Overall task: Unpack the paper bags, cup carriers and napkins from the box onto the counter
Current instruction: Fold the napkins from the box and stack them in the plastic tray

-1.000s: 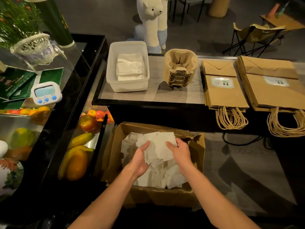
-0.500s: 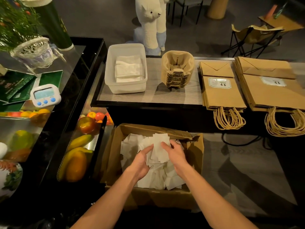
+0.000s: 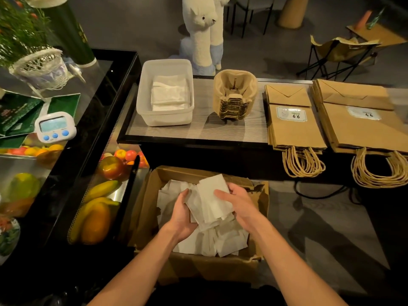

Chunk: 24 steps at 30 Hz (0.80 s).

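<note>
Napkins (image 3: 213, 196) — left hand (image 3: 182, 217), right hand (image 3: 241, 207) gripping.

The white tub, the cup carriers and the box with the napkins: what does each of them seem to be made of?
The tub looks like milky, semi-matt plastic: smooth walls, rounded rim. The cup carriers seem to be moulded paper pulp: dull tan, rough ragged edges. The box looks like brown cardboard, probably corrugated, with torn, frayed corners.
</note>
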Available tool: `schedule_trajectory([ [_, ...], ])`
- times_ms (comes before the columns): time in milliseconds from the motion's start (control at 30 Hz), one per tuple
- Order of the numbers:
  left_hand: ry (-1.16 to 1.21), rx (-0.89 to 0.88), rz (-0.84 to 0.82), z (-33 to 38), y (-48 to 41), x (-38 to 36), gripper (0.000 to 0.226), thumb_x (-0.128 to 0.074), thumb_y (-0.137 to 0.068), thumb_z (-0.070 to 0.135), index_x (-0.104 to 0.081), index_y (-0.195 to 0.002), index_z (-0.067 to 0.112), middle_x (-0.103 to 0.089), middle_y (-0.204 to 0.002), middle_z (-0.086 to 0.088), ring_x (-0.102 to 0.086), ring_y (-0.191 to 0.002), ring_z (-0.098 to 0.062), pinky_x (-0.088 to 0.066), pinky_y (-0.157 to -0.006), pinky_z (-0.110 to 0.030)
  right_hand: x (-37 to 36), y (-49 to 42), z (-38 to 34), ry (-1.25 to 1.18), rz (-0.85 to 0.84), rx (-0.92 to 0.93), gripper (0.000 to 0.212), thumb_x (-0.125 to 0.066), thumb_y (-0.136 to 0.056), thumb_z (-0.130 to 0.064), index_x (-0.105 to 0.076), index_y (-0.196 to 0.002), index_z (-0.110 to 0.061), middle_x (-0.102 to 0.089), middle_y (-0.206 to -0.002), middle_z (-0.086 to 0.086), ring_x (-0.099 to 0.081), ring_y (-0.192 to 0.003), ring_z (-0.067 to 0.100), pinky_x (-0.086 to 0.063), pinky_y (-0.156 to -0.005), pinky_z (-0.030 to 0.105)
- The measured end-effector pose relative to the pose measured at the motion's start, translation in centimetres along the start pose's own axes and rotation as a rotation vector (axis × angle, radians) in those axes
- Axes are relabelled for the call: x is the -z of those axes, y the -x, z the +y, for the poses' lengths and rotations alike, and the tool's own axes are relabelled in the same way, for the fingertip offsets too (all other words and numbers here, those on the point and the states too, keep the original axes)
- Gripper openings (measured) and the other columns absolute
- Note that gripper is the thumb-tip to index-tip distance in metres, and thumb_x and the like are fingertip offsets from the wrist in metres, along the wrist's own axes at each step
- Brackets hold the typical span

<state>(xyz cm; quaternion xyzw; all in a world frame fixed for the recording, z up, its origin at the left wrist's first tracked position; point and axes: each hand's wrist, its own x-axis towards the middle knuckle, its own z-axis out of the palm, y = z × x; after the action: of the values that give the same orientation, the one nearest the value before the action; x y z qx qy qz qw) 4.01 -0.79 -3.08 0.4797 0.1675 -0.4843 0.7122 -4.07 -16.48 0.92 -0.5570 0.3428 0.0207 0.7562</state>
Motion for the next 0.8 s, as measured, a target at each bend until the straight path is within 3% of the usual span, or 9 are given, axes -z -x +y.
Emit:
schedule_trajectory([
  [100,-0.078,0.014,-0.051,-0.1,-0.2,-0.6,0.058,-0.029,-0.105,0.059,-0.062,-0.133,0.020,-0.070,-0.127,-0.014,-0.062,-0.124,-0.035,-0.043,-0.112,-0.052,-1.2,-0.5,0.9,0.291,-0.021,0.005,0.032,-0.070,-0.094,-0.029,-0.064,-0.124,-0.019,-0.071,-0.118,0.000,-0.068,-0.107,0.019,-0.058,-0.086,0.033],
  [167,-0.092,0.022,-0.086,-0.2,-0.4,-0.8,0.065,-0.029,-0.103,0.062,-0.058,-0.140,0.018,-0.067,-0.134,-0.016,-0.061,-0.127,-0.034,-0.040,-0.115,-0.052,-1.8,-1.0,1.6,0.461,0.024,0.031,0.053,-0.071,-0.093,-0.035,-0.054,-0.141,-0.020,-0.060,-0.136,-0.004,-0.058,-0.125,0.017,-0.052,-0.101,0.036],
  [233,-0.104,0.023,-0.096,-0.3,-0.5,-0.8,0.071,-0.029,-0.100,0.067,-0.056,-0.144,0.019,-0.065,-0.137,-0.015,-0.061,-0.129,-0.032,-0.038,-0.118,-0.053,-2.0,-1.0,1.7,0.522,0.082,0.062,0.064,-0.072,-0.092,-0.033,-0.045,-0.149,-0.020,-0.051,-0.142,-0.008,-0.049,-0.132,0.015,-0.044,-0.108,0.034],
  [333,-0.095,0.036,-0.097,-0.4,-0.5,-0.9,0.078,-0.028,-0.095,0.075,-0.060,-0.140,0.021,-0.065,-0.136,-0.015,-0.061,-0.128,-0.033,-0.037,-0.118,-0.056,-2.1,-0.9,1.6,0.470,0.059,0.081,0.047,-0.075,-0.090,-0.023,-0.056,-0.132,-0.027,-0.061,-0.123,-0.014,-0.058,-0.120,0.013,-0.053,-0.099,0.037],
  [400,-0.084,0.035,-0.086,-0.3,-0.5,-1.0,0.080,-0.026,-0.093,0.079,-0.059,-0.140,0.022,-0.066,-0.136,-0.012,-0.062,-0.128,-0.032,-0.038,-0.117,-0.055,-2.0,-1.1,1.8,0.421,0.075,0.051,0.042,-0.076,-0.089,-0.022,-0.059,-0.127,-0.025,-0.065,-0.122,-0.009,-0.061,-0.117,0.016,-0.056,-0.095,0.039],
  [600,-0.020,0.029,-0.092,-0.2,-0.5,-1.0,0.075,-0.020,-0.099,0.073,-0.055,-0.141,0.021,-0.065,-0.138,-0.012,-0.061,-0.128,-0.033,-0.036,-0.119,-0.052,-1.1,-0.8,1.3,0.110,0.114,-0.005,0.031,-0.065,-0.099,-0.023,-0.057,-0.129,-0.024,-0.065,-0.118,-0.008,-0.060,-0.098,0.001,-0.047,-0.064,0.013],
  [667,-0.051,0.024,-0.105,-0.4,-0.6,-1.1,0.071,-0.024,-0.101,0.069,-0.051,-0.146,0.021,-0.062,-0.142,-0.012,-0.058,-0.131,-0.033,-0.034,-0.120,-0.053,-1.5,-0.8,1.4,0.178,0.128,0.025,0.031,-0.061,-0.101,-0.027,-0.054,-0.131,-0.028,-0.061,-0.122,-0.010,-0.059,-0.106,0.004,-0.046,-0.067,0.011],
  [733,-0.082,0.013,-0.130,-0.6,-0.6,-1.2,0.069,-0.031,-0.101,0.066,-0.050,-0.149,0.019,-0.060,-0.143,-0.015,-0.055,-0.134,-0.034,-0.033,-0.121,-0.053,-1.9,-0.8,1.9,0.297,0.141,0.064,0.037,-0.058,-0.102,-0.033,-0.049,-0.138,-0.031,-0.052,-0.134,-0.006,-0.052,-0.122,0.012,-0.045,-0.082,0.017],
  [800,-0.121,-0.008,-0.150,-0.6,-0.1,-1.5,0.067,-0.038,-0.100,0.063,-0.053,-0.147,0.018,-0.060,-0.141,-0.018,-0.055,-0.135,-0.035,-0.035,-0.120,-0.052,-2.1,-0.6,2.1,0.369,0.116,0.100,0.040,-0.055,-0.102,-0.034,-0.044,-0.141,-0.037,-0.044,-0.133,-0.009,-0.046,-0.123,0.012,-0.044,-0.081,0.017],
])
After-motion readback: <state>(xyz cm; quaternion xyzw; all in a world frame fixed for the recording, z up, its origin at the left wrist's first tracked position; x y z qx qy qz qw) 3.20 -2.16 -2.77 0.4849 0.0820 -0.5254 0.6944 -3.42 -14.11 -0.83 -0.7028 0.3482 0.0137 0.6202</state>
